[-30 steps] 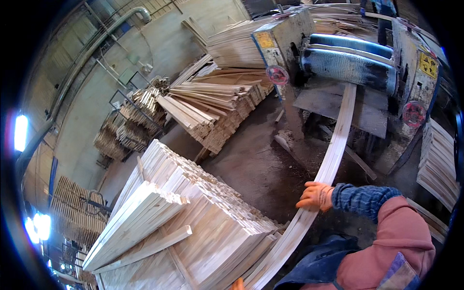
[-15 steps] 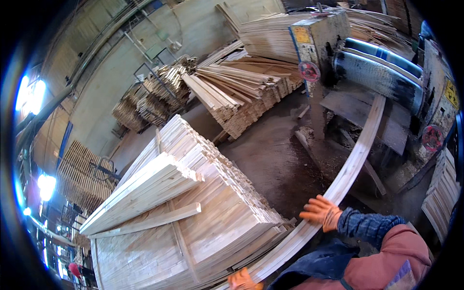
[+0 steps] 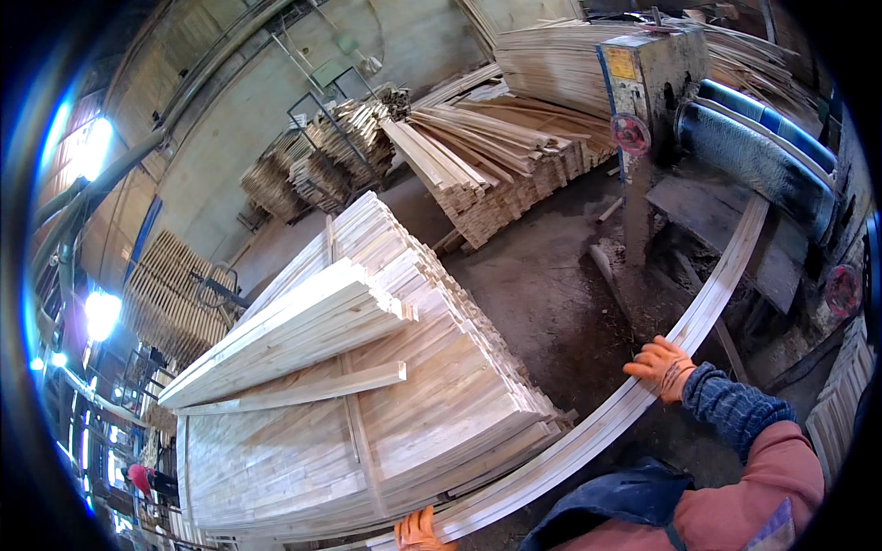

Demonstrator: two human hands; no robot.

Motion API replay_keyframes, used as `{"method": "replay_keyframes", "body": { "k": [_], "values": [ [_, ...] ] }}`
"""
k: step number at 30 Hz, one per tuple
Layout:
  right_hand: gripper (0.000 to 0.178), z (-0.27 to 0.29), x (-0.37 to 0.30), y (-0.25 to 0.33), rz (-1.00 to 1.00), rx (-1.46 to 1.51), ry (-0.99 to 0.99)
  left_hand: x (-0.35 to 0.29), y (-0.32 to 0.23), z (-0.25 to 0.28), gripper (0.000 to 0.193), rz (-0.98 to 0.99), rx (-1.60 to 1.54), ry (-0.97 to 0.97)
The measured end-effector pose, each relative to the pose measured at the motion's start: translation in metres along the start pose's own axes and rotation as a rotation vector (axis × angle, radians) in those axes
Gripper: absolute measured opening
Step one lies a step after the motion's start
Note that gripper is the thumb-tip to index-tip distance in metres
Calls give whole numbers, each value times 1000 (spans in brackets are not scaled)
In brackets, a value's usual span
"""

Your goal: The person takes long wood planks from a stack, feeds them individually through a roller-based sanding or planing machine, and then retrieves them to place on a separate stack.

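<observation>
A bundle of long, pale wooden strips [image 3: 588, 433] curves across the fisheye view, from the lower middle up to the machine's metal table [image 3: 712, 216] at right. My right hand [image 3: 663, 369], in an orange glove, lies over the strips with its fingers curled round the far edge. Farther down the same strips, at the lower edge of the view, my left hand [image 3: 424, 531] grips them in a matching glove; part of it is cut off. Just beyond the strips stands a big stack of planks [image 3: 459, 404], with a smaller layered pile [image 3: 294, 335] and one loose strip [image 3: 312, 389] on top.
The machine has a large roller [image 3: 753, 151] and a red handwheel [image 3: 630, 134]. More lumber piles [image 3: 514, 184] lie beyond a dark floor [image 3: 542, 275]. Wooden pieces [image 3: 841, 390] stand at far right. Another person [image 3: 142, 479] shows small at far left.
The view has turned slightly, so the surroundings appear farther right. My left hand has shifted left along the strips. My right hand stays on them, keeping much the same place relative to the machine.
</observation>
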State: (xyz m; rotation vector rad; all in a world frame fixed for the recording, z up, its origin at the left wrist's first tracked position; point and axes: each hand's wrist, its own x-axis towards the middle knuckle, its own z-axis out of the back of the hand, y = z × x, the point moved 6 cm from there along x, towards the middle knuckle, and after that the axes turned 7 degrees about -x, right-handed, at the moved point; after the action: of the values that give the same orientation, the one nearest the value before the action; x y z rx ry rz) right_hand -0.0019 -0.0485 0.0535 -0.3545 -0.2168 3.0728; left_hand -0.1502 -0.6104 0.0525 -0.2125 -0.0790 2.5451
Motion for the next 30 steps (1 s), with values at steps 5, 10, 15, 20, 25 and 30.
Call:
{"method": "replay_keyframes", "body": {
  "k": [5,10,15,20,25,30],
  "values": [
    [104,-18,-4,-20,-181,49,24,21,-42,-8,87,49,-44,-88],
    [112,-4,7,40,21,157,-62,60,-98,-30,101,2,-12,163],
    [78,30,42,80,248,679,179,79,-166,-10,99,-98,-177,281],
    [67,130,106,75,222,1075,-343,97,-195,-28,79,-341,-470,200],
    [93,233,183,108,409,1182,-703,112,-190,37,58,-484,-844,122],
    [103,272,304,134,154,1428,-660,87,-121,126,50,-424,-1028,-97]
  ]
}}
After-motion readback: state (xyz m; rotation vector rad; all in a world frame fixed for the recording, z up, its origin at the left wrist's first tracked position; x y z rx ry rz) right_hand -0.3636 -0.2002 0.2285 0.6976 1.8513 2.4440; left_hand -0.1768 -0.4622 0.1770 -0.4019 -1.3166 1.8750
